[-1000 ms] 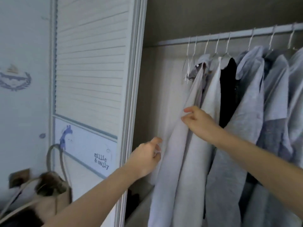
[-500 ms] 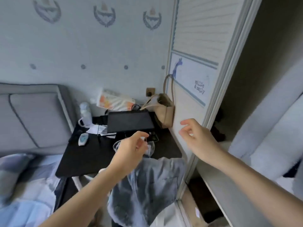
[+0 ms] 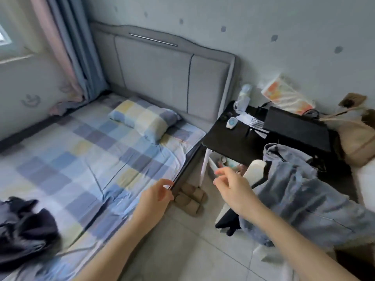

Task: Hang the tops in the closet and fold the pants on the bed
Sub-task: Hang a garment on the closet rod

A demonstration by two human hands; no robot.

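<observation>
A crumpled dark garment [image 3: 24, 230] lies on the bed [image 3: 81, 159] at the lower left, on the checked blue and yellow sheet. A blue-grey denim garment [image 3: 304, 199] hangs in a heap over a chair or stand at the right, with a black piece [image 3: 229, 220] beneath it. My left hand [image 3: 156, 199] hovers over the bed's right edge, fingers loosely curled, holding nothing. My right hand [image 3: 233, 187] floats above the floor just left of the denim, fingers apart and empty. The closet is out of view.
A checked pillow [image 3: 142, 118] lies by the grey headboard [image 3: 172, 69]. A black side table [image 3: 253, 138] holds a laptop [image 3: 298, 128], bottle and small items. Brown slippers [image 3: 188, 197] sit on the tiled floor beside the bed. A tan bag [image 3: 357, 140] stands at far right.
My view swung left from the closet's hanging tops, past the side table, to the bed. Both hands left the clothes rail and now hang empty over the bed edge and floor.
</observation>
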